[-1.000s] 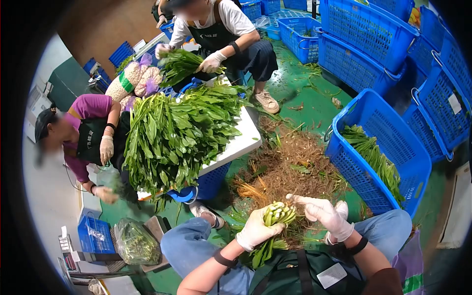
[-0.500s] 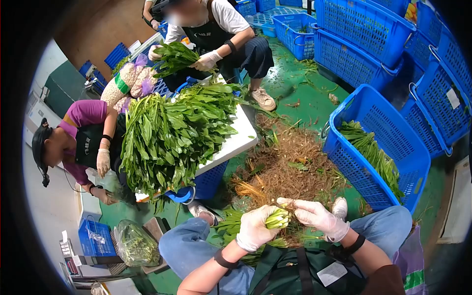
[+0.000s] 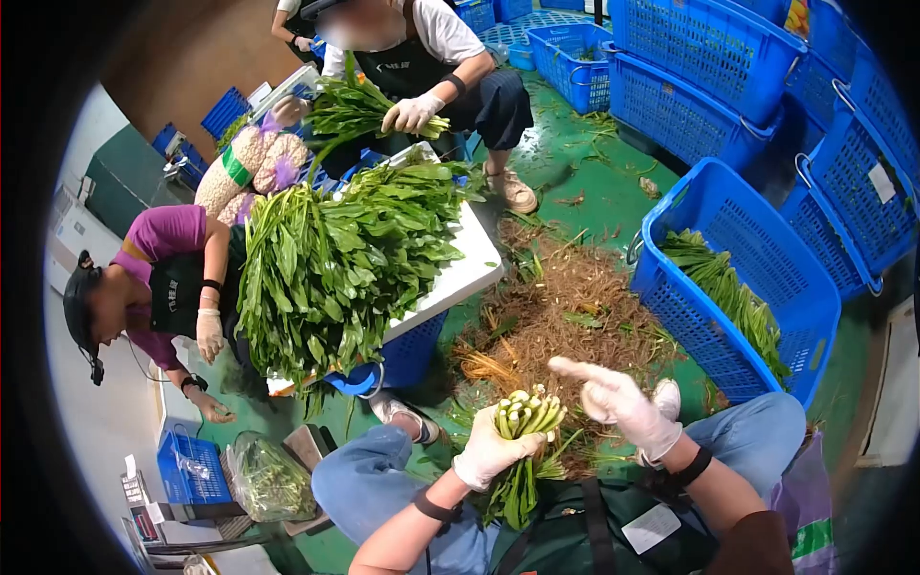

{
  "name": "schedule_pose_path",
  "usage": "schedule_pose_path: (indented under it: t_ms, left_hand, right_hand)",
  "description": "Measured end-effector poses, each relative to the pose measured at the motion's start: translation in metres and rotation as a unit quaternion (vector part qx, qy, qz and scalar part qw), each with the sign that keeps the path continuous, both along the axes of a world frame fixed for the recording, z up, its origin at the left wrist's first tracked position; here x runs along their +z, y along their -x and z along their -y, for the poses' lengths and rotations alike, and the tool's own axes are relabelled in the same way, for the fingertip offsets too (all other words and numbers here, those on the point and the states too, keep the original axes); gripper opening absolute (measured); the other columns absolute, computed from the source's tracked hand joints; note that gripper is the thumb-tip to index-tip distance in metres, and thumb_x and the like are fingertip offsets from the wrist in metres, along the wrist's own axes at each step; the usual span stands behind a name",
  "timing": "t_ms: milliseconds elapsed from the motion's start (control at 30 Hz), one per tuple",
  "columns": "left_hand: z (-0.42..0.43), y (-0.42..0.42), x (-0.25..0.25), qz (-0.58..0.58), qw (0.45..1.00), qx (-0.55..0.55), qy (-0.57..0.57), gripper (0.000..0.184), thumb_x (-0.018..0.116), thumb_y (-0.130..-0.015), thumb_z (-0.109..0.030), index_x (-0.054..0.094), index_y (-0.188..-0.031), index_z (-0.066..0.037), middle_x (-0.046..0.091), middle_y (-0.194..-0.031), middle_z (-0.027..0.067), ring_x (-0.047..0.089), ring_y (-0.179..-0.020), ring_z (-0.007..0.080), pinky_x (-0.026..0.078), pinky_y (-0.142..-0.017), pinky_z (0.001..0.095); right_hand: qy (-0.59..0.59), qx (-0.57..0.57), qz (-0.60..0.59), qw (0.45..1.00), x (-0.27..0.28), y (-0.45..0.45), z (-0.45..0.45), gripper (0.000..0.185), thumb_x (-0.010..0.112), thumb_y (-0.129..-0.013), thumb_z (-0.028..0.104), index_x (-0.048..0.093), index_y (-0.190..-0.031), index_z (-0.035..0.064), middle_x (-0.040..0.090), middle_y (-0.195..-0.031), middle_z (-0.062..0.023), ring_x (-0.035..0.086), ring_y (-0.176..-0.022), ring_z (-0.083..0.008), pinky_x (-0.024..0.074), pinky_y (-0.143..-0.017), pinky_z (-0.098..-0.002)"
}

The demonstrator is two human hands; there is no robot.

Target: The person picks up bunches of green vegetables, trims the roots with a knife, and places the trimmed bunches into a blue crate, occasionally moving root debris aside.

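In my gloved left hand [image 3: 491, 448] is a bunch of leafy greens [image 3: 530, 413], held with the pale cut stem ends up and the leaves hanging down over my apron. My gloved right hand [image 3: 621, 406] is apart from the bunch, to its right, with the index finger stretched out and nothing visible in it. Beneath both hands, a heap of brown root trimmings [image 3: 565, 326] covers the green floor.
Long-leaved greens [image 3: 335, 259] are piled on a white board [image 3: 465, 273] ahead left. A blue crate [image 3: 743, 287] at right holds more greens [image 3: 724, 287]. Stacked crates [image 3: 700, 57] stand behind. Two co-workers flank the pile; one grips a bunch. A bagged bundle [image 3: 268, 479] lies lower left.
My left hand has turned the bunch so its stem ends point upward. My right hand has moved away from the stems. The far co-worker's bunch has turned, its stems now pointing right.
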State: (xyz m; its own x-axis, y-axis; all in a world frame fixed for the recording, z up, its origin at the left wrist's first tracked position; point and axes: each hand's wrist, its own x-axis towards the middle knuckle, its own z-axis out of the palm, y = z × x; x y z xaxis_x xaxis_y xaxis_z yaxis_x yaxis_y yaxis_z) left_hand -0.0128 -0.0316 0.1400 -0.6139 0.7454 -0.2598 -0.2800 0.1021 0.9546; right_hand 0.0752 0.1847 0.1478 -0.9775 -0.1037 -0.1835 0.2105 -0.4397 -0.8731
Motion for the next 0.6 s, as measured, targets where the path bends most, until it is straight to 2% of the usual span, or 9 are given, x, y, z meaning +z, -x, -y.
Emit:
schedule_pose_path:
  t_ms: [100,167,233,267,333,400,467,533,600]
  left_hand:
    - [-0.006,-0.003,0.002,0.056,0.998,0.009,-0.028,0.037,0.073,-0.078,-0.003,0.062,-0.113,0.002,0.069,-0.1,0.0065,0.064,-0.084,0.0113,0.052,-0.075,0.0256]
    - [-0.001,-0.001,-0.002,0.109,0.994,-0.003,-0.031,0.038,0.074,-0.078,-0.003,0.06,-0.113,0.002,0.069,-0.097,0.0079,0.066,-0.079,0.0141,0.053,-0.069,0.027]
    - [-0.005,-0.001,0.003,0.096,0.993,0.026,-0.061,0.048,0.07,-0.081,-0.001,0.053,-0.125,0.002,0.065,-0.112,0.0077,0.063,-0.097,0.0135,0.052,-0.083,0.0271]
    - [-0.008,-0.003,0.001,0.083,0.992,0.047,-0.083,0.053,0.068,-0.083,0.0,0.049,-0.132,0.001,0.063,-0.12,0.0074,0.061,-0.104,0.0118,0.05,-0.088,0.0263]
    - [-0.014,-0.001,-0.007,-0.009,0.995,0.067,-0.071,0.066,0.07,-0.081,-0.003,0.041,-0.14,0.0,0.06,-0.126,0.0073,0.059,-0.109,0.0133,0.049,-0.091,0.0282]
    - [-0.023,-0.006,-0.005,-0.221,0.971,0.08,0.05,0.088,0.072,-0.078,-0.012,0.022,-0.15,-0.001,0.069,-0.1,0.0175,0.069,-0.09,0.0244,0.053,-0.079,0.0317]
    - [-0.028,-0.014,-0.009,-0.407,0.901,0.101,0.114,0.091,0.071,-0.077,-0.016,0.018,-0.15,0.002,0.067,-0.083,0.0203,0.069,-0.075,0.0321,0.054,-0.066,0.0359]
    - [-0.033,-0.01,-0.01,-0.438,0.882,0.107,0.139,0.095,0.07,-0.075,-0.015,0.014,-0.147,0.008,0.067,-0.075,0.0188,0.067,-0.064,0.0338,0.053,-0.056,0.0391]
    - [-0.038,-0.013,-0.004,-0.454,0.867,0.146,0.147,0.1,0.075,-0.072,-0.018,0.015,-0.148,0.008,0.067,-0.072,0.0169,0.066,-0.06,0.0332,0.052,-0.054,0.0372]
  right_hand:
    - [-0.023,0.043,0.043,0.998,0.0,0.007,0.003,0.043,0.052,-0.099,0.022,0.049,-0.14,0.0087,0.047,-0.081,0.0103,0.038,-0.069,0.0001,0.0332,-0.063,-0.016]
    - [-0.115,-0.089,0.124,0.982,-0.045,0.013,-0.012,0.048,0.055,-0.098,0.029,0.046,-0.141,0.0086,0.052,-0.082,0.009,0.038,-0.061,0.0019,0.0307,-0.053,-0.0149]
    - [-0.097,-0.163,0.156,0.969,-0.062,0.012,-0.018,0.056,0.057,-0.096,0.039,0.043,-0.14,0.0082,0.061,-0.091,0.0048,0.031,-0.051,0.0017,0.0222,-0.043,-0.0162]
    - [-0.104,-0.132,0.1,0.981,-0.051,0.009,-0.015,0.061,0.059,-0.095,0.041,0.04,-0.142,0.0063,0.064,-0.103,-0.001,0.049,-0.066,-0.0004,0.0359,-0.052,-0.0152]
    - [-0.068,-0.122,0.016,0.99,-0.043,0.011,0.016,0.071,0.069,-0.087,0.031,0.035,-0.144,0.0028,0.055,-0.123,-0.0064,0.051,-0.097,-0.0097,0.0421,-0.077,-0.0225]
    - [-0.065,-0.129,-0.066,0.987,-0.031,0.016,0.056,0.087,0.081,-0.077,0.018,0.031,-0.146,-0.0006,0.042,-0.145,-0.0114,0.047,-0.126,-0.0196,0.0418,-0.103,-0.032]
    - [-0.218,-0.22,-0.062,0.949,-0.02,0.017,0.078,0.096,0.087,-0.067,0.03,0.036,-0.144,0.0033,0.052,-0.137,-0.0123,0.054,-0.121,-0.0178,0.0455,-0.098,-0.03]
    - [-0.258,-0.293,-0.04,0.92,-0.013,0.024,0.084,0.062,0.084,-0.07,0.033,0.057,-0.119,0.0072,0.068,-0.105,-0.0084,0.066,-0.096,-0.0158,0.0523,-0.083,-0.03]
    - [-0.278,-0.33,-0.046,0.901,-0.001,0.029,0.088,0.05,0.082,-0.072,0.029,0.058,-0.109,0.0064,0.067,-0.099,-0.0063,0.065,-0.091,-0.0135,0.052,-0.08,-0.0285]
